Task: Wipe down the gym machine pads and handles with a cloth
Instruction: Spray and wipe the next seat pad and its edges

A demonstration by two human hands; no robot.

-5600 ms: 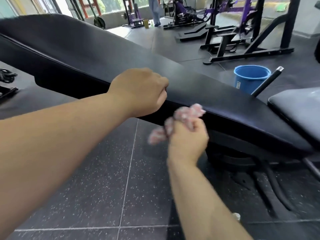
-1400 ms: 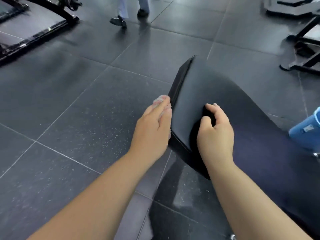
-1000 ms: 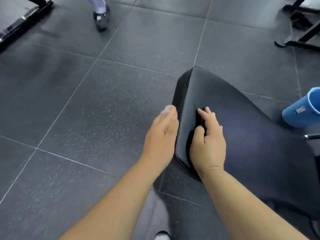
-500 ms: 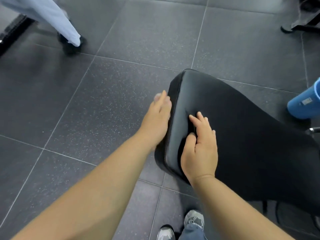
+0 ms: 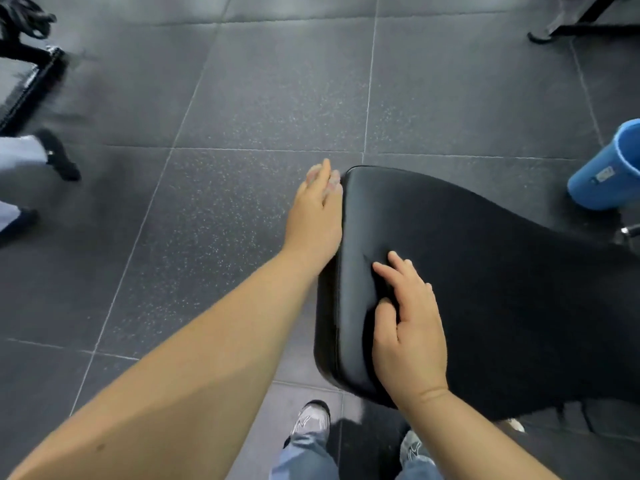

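Note:
The black bench pad runs from the centre to the right, with its rounded end near me. My left hand lies along the pad's left side edge, fingers straight, up near the far corner. A pinkish-white cloth peeks out around its fingertips, pressed between the hand and the pad edge; most of the cloth is hidden. My right hand rests on top of the pad close to its near end, fingers spread and pressing dents into the padding.
A blue bucket stands on the floor at the right, beyond the pad. Another person's leg and dark shoe are at the left. Black machine frames sit at the top right and top left. My shoes are below the pad.
My left hand has slid forward along the pad's side edge with the cloth, toward the far corner. My right hand stayed on top. The other person walked off to the left.

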